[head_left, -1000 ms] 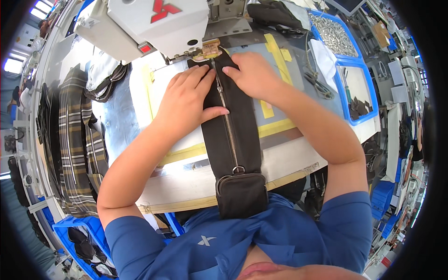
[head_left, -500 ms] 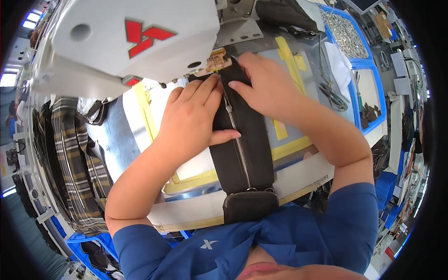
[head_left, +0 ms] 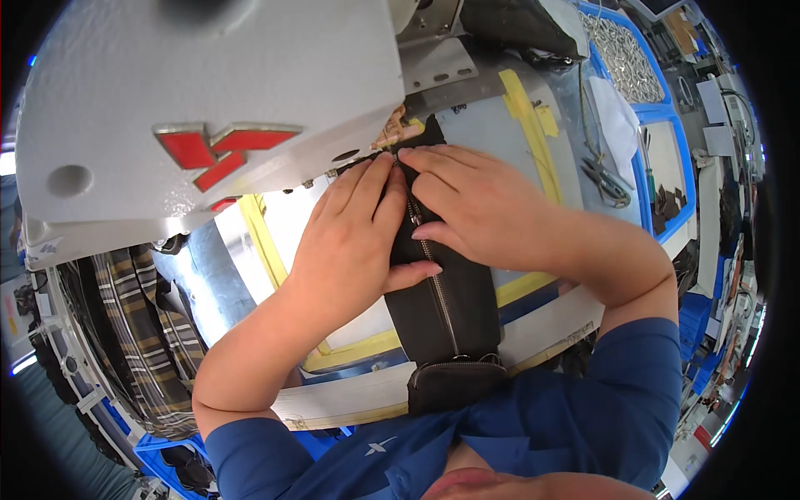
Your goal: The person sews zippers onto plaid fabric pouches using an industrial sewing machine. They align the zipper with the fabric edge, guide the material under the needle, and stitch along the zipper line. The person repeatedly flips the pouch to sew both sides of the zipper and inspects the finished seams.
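Observation:
A long black fabric strip with a metal zipper (head_left: pixel 446 312) lies across the sewing table, running from under the white sewing machine head (head_left: pixel 208 108) toward my chest. My left hand (head_left: pixel 350 242) lies flat on the strip's left side, fingers pointing toward the needle area, thumb across the zipper. My right hand (head_left: pixel 479 208) presses the strip's right side, fingertips next to the presser foot (head_left: pixel 400 133). A small black pouch end (head_left: pixel 454 383) hangs at the table's near edge.
Yellow tape lines (head_left: pixel 529 125) mark the grey table top. Scissors (head_left: pixel 608 179) lie to the right near blue bins (head_left: pixel 658 142). Plaid fabric pieces (head_left: pixel 137 333) hang at the left. A blue crate (head_left: pixel 162 454) sits low left.
The view has moved closer to the machine head, which now fills the upper left. Both hands have stayed pressed on the zipper strip near the needle.

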Available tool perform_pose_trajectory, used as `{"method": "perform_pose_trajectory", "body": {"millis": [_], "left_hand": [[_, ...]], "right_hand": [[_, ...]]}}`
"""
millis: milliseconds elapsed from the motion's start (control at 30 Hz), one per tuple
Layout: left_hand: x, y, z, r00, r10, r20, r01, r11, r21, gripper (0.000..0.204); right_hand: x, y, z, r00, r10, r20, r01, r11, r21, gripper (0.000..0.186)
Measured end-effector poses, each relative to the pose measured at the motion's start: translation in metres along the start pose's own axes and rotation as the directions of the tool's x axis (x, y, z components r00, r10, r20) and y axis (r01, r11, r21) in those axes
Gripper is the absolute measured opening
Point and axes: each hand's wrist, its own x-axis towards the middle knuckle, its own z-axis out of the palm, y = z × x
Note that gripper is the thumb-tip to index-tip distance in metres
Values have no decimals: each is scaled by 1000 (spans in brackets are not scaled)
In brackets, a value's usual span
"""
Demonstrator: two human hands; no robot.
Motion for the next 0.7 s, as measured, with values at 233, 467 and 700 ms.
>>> {"method": "perform_pose_trajectory", "body": {"millis": [233, 467, 700], "left_hand": [[2, 1, -2, 1000, 3, 17, -3, 1000, -11, 98], [1, 2, -2, 1000, 12, 13, -12, 1000, -11, 92], [1, 2, -1, 1000, 5, 16, -5, 1000, -30, 93]], "right_hand": [[2, 1, -2, 1000, -17, -1, 17, 1000, 26, 52], [2, -1, -3, 1000, -11, -1, 11, 999, 34, 48], [3, 0, -4, 1000, -17, -14, 17, 999, 28, 48]]}}
